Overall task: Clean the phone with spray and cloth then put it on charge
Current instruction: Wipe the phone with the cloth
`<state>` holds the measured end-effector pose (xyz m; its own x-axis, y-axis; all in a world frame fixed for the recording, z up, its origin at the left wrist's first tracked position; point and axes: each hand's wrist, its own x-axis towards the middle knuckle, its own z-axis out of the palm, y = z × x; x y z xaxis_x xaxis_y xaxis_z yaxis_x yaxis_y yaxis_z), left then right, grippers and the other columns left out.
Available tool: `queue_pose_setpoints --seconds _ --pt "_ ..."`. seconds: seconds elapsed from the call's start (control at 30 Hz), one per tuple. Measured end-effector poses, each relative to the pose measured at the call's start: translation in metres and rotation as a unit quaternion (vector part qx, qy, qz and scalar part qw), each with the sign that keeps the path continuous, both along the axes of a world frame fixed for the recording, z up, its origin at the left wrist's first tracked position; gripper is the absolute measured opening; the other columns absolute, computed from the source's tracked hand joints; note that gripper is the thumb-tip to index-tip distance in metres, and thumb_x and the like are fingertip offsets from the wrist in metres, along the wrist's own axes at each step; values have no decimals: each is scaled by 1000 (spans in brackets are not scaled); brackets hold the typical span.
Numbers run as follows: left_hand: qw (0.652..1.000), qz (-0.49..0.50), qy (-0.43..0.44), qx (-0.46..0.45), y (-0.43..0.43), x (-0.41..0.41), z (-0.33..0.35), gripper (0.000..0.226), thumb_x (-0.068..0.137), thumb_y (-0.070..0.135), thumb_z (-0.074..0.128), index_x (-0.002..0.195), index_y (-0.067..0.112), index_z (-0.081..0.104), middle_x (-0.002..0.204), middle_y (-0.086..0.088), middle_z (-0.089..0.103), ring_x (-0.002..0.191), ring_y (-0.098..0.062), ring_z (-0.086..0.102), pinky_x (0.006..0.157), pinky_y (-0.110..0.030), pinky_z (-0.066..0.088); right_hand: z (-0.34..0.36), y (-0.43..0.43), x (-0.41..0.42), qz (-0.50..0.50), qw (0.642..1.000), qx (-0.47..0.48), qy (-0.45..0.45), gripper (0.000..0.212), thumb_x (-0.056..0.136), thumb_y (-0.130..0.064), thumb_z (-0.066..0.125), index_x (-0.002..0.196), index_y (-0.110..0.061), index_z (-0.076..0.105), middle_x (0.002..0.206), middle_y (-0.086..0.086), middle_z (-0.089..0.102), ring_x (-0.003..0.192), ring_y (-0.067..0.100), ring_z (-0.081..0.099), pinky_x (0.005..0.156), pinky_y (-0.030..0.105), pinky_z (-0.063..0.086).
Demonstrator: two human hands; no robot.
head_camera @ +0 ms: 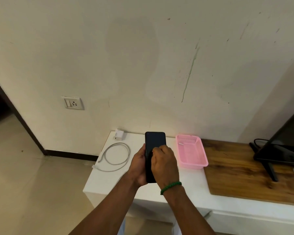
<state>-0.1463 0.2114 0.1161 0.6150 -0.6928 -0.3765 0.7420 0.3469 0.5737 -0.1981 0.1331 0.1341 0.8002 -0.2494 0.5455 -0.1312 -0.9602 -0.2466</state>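
A person's left hand [138,165] grips a black smartphone [154,141] by its long edges above the white cabinet top [112,182], the right hand [165,165] curled against its screen, whether pinching anything unclear; the slim, stiff, slick glass slab looks fragile, safest held by its sides.

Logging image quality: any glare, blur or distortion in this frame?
Head view: soft, even light, no glare on the dark phone; faint broad shadows on the wall; wide-angle bending toward the edges; wooden top slightly smeared at right.
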Motion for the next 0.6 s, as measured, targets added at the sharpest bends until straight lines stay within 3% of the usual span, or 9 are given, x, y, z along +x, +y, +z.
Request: queue_pose_setpoints --seconds 0.07,0.13,0.43,0.6 --pt "1000 -1 -4 6 -1 3 -1 58 93 57 37 96 15 77 94 -10 72 83 -25 68 83 -39 48 8 -6 2 6 996 85 -29 10 77 -10 56 72 -4 63 70 11 62 59 23 59 53 29 53" --pt "1000 2 2 18 -3 4 -2 61 93 60 34 98 16 76 97 -11 71 85 -27 67 89 -42 47 12 -18 0 3 994 104 -43 8 76 -1 64 69 -4 61 67 11 61 57 23 57 51 30 52" --pt "1000 1 6 9 -2 2 1 57 91 60 37 99 16 73 92 -10 71 82 -26 66 83 -40 48 7 -12 0 5 994 107 -30 12 70 -2 75 74 -3 64 71 13 64 60 25 61 55 31 55" --pt "999 -5 8 -33 0 -1 5 59 89 57 43 120 12 67 115 -13 64 106 -30 58 95 -42 43 6 13 3 15 995 101 13 16 67 -11 79 77 -6 67 76 11 66 64 25 63 56 34 58"
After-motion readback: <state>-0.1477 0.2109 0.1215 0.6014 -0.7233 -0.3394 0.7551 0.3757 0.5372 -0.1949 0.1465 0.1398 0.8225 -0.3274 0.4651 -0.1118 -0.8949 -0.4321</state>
